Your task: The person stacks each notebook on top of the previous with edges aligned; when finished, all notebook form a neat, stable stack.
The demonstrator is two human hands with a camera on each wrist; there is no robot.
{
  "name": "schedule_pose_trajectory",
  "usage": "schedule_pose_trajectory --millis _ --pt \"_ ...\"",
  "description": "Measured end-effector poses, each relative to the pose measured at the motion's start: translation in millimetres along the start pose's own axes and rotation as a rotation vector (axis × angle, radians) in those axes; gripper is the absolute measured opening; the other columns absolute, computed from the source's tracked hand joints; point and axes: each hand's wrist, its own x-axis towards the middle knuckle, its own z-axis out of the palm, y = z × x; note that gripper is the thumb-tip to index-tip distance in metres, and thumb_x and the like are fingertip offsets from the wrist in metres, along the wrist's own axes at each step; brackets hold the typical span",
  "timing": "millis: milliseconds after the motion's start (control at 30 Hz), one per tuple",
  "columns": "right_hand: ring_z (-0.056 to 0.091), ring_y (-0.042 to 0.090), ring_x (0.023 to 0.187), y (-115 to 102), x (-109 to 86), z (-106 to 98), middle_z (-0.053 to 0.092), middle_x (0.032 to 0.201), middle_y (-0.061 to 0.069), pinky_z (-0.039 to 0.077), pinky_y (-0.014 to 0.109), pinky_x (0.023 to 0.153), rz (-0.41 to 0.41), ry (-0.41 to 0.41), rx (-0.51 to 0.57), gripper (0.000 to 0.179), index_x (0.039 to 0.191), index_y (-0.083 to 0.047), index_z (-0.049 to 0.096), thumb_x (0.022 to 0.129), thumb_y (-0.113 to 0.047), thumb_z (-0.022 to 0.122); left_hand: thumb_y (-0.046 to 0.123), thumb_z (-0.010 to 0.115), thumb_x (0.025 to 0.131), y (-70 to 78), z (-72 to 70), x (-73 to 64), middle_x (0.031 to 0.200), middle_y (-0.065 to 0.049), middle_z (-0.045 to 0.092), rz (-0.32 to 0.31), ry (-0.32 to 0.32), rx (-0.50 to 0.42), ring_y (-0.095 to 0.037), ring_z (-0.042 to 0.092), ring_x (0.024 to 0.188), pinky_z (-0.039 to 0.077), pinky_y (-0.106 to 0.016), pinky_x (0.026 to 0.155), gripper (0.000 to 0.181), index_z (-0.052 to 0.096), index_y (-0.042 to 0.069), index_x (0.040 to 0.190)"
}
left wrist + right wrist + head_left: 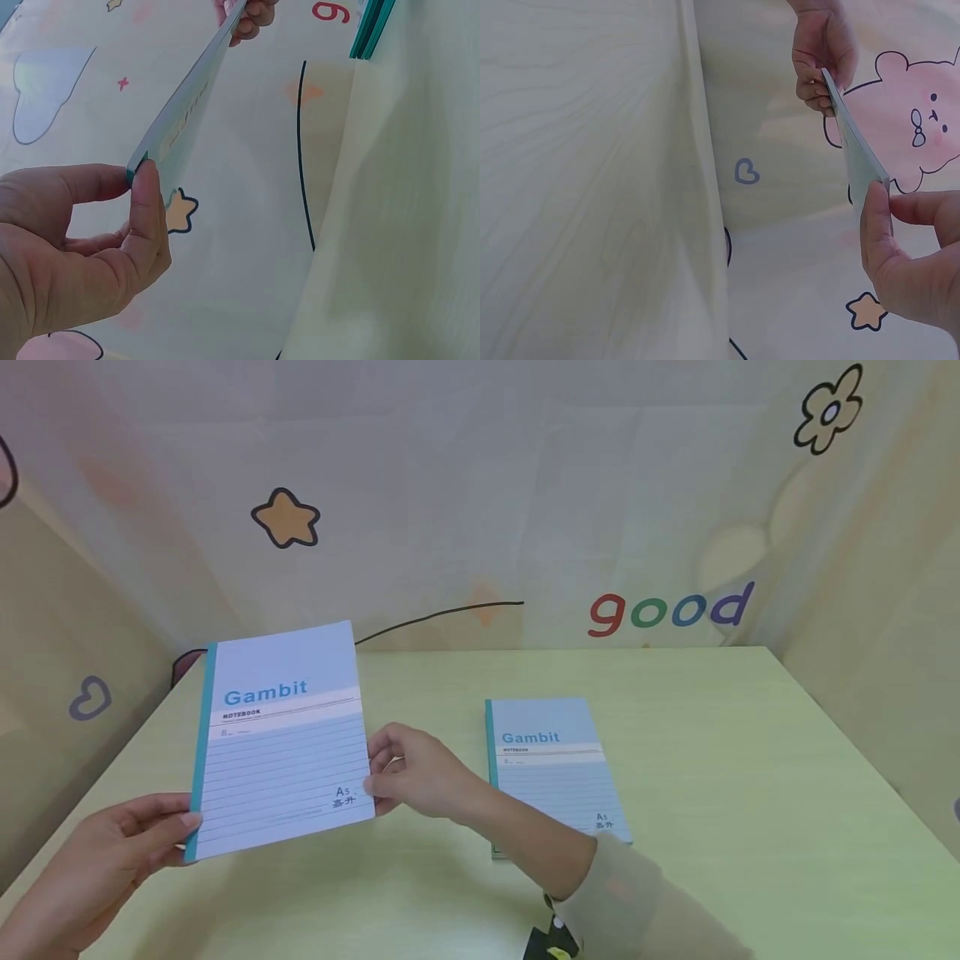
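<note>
A light-blue "Gambit" notebook (pixel 281 760) with a teal spine is held up above the table, its front cover facing the head camera. At its lower left, my left hand (pixel 123 852) pinches the spine edge between thumb and fingers. My right hand (pixel 416 772) pinches the opposite edge near the lower right corner. Both wrist views show the notebook (pixel 184 105) nearly edge-on, thin and slightly tilted. Another "Gambit" notebook (pixel 551 789) of the same look lies on the table to the right, atop what appears to be a small stack; my right forearm covers its lower left part.
The pale yellow-green table (pixel 750 793) reaches back to a printed cloth backdrop (pixel 480 485), with cloth on both sides too. A dark patterned item (pixel 551 939) shows at the bottom edge beside the right sleeve (pixel 645 902). Several teal spines (pixel 373 28) appear stacked in the left wrist view.
</note>
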Motion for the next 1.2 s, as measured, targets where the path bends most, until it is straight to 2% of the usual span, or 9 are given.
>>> schedule_pose_trajectory --millis 133,267,600,1033,1200 --pt "0.066 0.019 0.070 4 -5.4 -8 0.055 0.088 0.011 0.054 0.031 0.062 -0.012 -0.004 0.002 0.020 0.103 0.000 0.051 0.085 0.007 0.058 0.015 0.055 0.094 3.9 10.7 -0.5 0.094 0.003 0.066 -0.001 0.003 0.084 -0.018 0.063 0.078 0.049 -0.024 0.068 0.042 0.043 -0.014 0.122" --pt "0.065 0.020 0.071 7 -12.1 -16 0.055 0.088 0.012 0.054 0.033 0.063 -0.025 0.006 0.000 0.021 0.103 0.000 0.051 0.084 0.007 0.058 0.017 0.056 0.093 8.2 21.7 -0.7 0.097 0.000 0.065 -0.002 0.002 0.112 -0.017 0.063 0.080 0.049 -0.026 0.070 0.050 0.038 -0.016 0.126" --pt "0.065 0.022 0.075 10 -31.2 -34 0.057 0.091 0.013 0.054 0.036 0.066 -0.023 0.002 -0.014 0.022 0.106 0.001 0.050 0.086 0.006 0.058 0.016 0.058 0.092 18.3 43.8 -1.2 0.100 -0.007 0.063 0.024 -0.013 0.115 -0.018 0.062 0.080 0.051 -0.029 0.070 0.047 0.043 -0.014 0.124" --pt "0.064 0.022 0.080 15 -53.5 -56 0.059 0.094 0.013 0.054 0.035 0.067 -0.039 0.002 -0.036 0.022 0.107 0.003 0.048 0.087 0.004 0.057 0.014 0.059 0.090 32.7 67.5 -1.9 0.100 -0.010 0.060 0.070 -0.093 0.123 -0.019 0.062 0.081 0.052 -0.031 0.070 0.042 0.047 -0.013 0.120" --pt "0.063 0.022 0.079 16 -61.3 -62 0.058 0.093 0.013 0.054 0.035 0.066 -0.052 0.011 -0.066 0.022 0.107 0.003 0.047 0.087 0.004 0.056 0.014 0.060 0.090 37.5 74.9 -1.1 0.101 -0.011 0.060 0.065 -0.117 0.118 -0.020 0.062 0.082 0.052 -0.031 0.071 0.043 0.046 -0.013 0.121"
